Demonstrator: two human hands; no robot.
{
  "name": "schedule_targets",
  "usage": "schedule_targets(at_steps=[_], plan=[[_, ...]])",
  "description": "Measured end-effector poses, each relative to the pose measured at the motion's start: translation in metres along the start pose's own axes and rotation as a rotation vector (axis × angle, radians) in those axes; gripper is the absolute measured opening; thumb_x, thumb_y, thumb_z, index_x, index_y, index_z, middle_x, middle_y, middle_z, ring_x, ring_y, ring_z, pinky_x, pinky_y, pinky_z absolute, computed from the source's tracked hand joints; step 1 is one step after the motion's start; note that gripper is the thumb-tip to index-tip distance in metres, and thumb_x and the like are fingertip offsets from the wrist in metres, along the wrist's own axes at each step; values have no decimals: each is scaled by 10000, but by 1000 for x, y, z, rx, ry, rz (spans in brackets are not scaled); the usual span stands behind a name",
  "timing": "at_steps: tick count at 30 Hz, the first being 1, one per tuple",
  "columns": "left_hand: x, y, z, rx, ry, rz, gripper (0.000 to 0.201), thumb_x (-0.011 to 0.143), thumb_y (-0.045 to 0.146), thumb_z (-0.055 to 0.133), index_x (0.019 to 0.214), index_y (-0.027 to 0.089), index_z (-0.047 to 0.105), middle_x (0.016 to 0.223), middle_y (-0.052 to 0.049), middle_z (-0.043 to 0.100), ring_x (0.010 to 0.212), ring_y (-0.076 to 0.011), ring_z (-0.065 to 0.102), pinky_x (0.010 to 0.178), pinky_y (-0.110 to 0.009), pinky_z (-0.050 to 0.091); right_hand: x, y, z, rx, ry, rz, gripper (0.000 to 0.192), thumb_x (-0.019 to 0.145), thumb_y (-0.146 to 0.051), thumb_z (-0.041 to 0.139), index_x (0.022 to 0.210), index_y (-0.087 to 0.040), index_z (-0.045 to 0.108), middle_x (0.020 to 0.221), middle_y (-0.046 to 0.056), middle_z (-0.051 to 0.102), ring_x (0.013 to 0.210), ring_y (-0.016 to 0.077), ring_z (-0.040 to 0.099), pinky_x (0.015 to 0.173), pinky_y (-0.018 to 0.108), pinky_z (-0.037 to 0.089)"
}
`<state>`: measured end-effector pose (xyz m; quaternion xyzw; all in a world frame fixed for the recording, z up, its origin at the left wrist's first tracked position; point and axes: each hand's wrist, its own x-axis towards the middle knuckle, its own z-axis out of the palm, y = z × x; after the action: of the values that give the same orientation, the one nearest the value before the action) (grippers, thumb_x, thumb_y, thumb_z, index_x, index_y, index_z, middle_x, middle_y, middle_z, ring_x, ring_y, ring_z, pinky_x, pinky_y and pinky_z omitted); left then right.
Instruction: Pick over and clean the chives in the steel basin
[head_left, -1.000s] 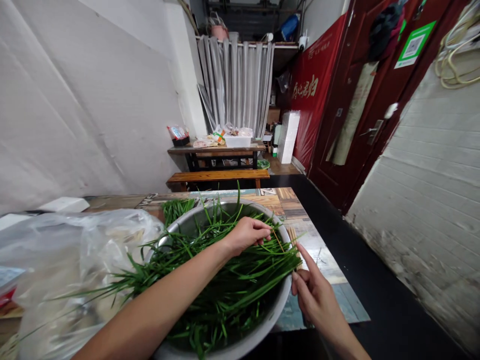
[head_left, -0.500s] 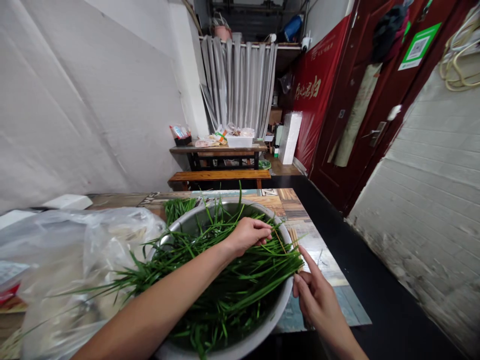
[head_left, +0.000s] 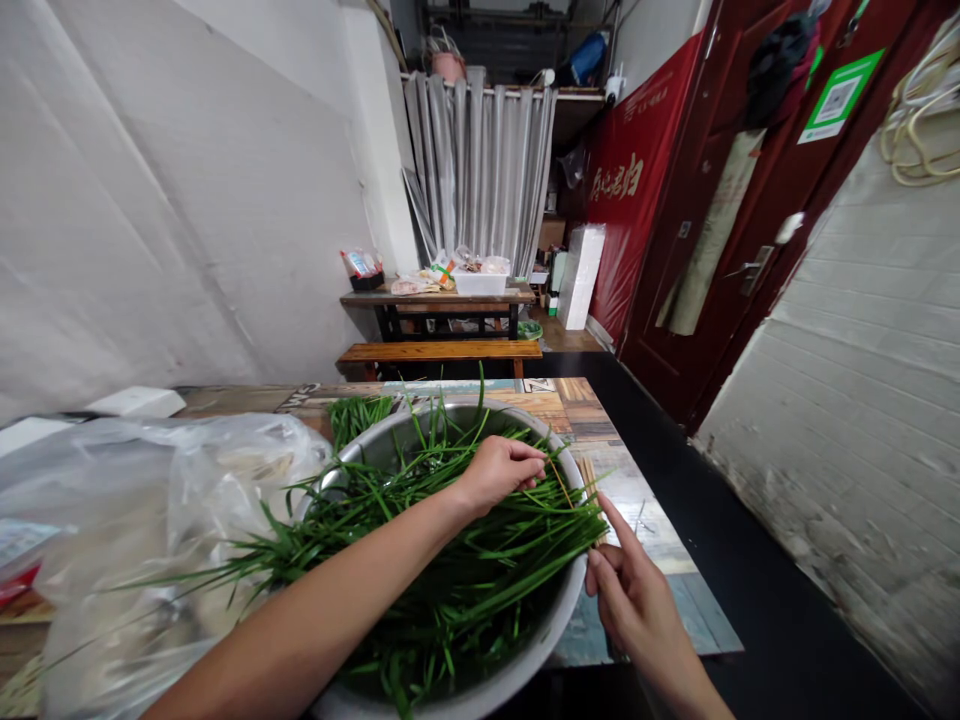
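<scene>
Chives (head_left: 450, 540), long flat green blades, fill a wide metal basin (head_left: 559, 610) that sits on the wooden table (head_left: 645, 530) right in front of the person. From the head view, the only one there is, most blades lie roughly side by side, tips spilling over the basin's left rim toward a crumpled clear plastic bag (head_left: 165, 500). They look light, limp and easily bruised, likely a bit slick if wet; I would judge the firmer stalk ends near the right rim the best place to pinch a few together, not the floppy tips.

The left hand (head_left: 499, 470) reaches across the basin with the forearm stretched diagonally over the greens, wrist slightly bent, fingers curled down into a narrow pinch on a few blades near the far right rim. The right hand (head_left: 630, 590) hovers just beside the basin's near right edge, index finger extended toward the cut ends of the chives, other fingers loosely folded; it grips nothing that I can see. A thin bundle of wooden skewers (head_left: 586, 475) lies on the table just beyond the rim, between the two hands.

Farther back stand a bench (head_left: 439, 352) and a cluttered second table (head_left: 439, 297) before a grey curtain (head_left: 480, 170), with a red door (head_left: 750, 220) on the right.
</scene>
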<state>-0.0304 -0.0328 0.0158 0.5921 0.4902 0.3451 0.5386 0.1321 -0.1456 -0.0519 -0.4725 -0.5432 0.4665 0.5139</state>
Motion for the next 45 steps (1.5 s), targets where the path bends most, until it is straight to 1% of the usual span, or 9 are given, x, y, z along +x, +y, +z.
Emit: schedule_targets(at_steps=[10,17,23,27,32,36,38,42,45], plan=[[-2,2,1,-24,2,-30,159,693,165,602,808,78,670,634,-40,650,499,-67,524,482,-180,406,-1,0,1,8,0,2,632,884,-398,405,1411,-181,133,593,-52,472,336,72,346,293,164,275],[-3,2,2,29,-2,9,207,685,181,603,847,77,679,653,-39,661,500,-75,521,500,-191,413,-1,0,0,-11,9,-4,634,884,-401,398,1417,-187,129,600,-47,494,321,75,358,281,173,296],[0,-4,1,212,22,102,272,690,234,595,897,85,688,726,-63,689,548,-117,570,538,-218,447,1,-1,0,-31,17,-7,621,892,-377,392,1415,-154,141,601,-40,499,328,71,346,279,170,283],[-1,-5,1,329,10,169,285,705,259,578,916,105,693,755,-61,701,585,-138,598,579,-232,465,1,-3,1,-23,34,-7,626,885,-385,403,1409,-151,153,591,-46,485,331,72,344,279,167,279],[-11,-1,4,428,-80,196,259,706,250,576,890,123,707,765,-54,708,637,-151,619,642,-237,473,0,-4,2,31,18,-5,624,892,-380,393,1412,-169,119,596,-53,473,326,65,323,282,164,263],[-19,0,7,473,-242,267,247,705,265,593,879,138,713,850,-59,707,754,-156,634,731,-222,460,1,-3,1,32,1,-24,607,896,-361,401,1411,-186,132,598,-48,476,342,66,334,293,163,263],[-21,-1,7,480,-301,290,267,708,291,599,894,135,710,871,-64,704,780,-156,631,754,-217,451,1,-2,0,27,-6,-28,596,896,-353,406,1411,-205,145,602,-44,484,336,65,335,289,164,261],[-20,-3,4,437,-360,248,316,704,344,611,916,129,703,879,-64,701,791,-162,621,751,-219,443,1,-3,-2,15,-23,-35,600,894,-349,409,1415,-224,141,605,-43,482,339,70,344,294,169,270],[-20,-1,1,364,-368,189,360,688,386,627,918,119,698,866,-59,698,788,-166,606,740,-221,437,2,-6,-2,7,-14,-64,644,885,-346,427,1422,-194,107,586,-46,473,396,93,391,341,181,307]])
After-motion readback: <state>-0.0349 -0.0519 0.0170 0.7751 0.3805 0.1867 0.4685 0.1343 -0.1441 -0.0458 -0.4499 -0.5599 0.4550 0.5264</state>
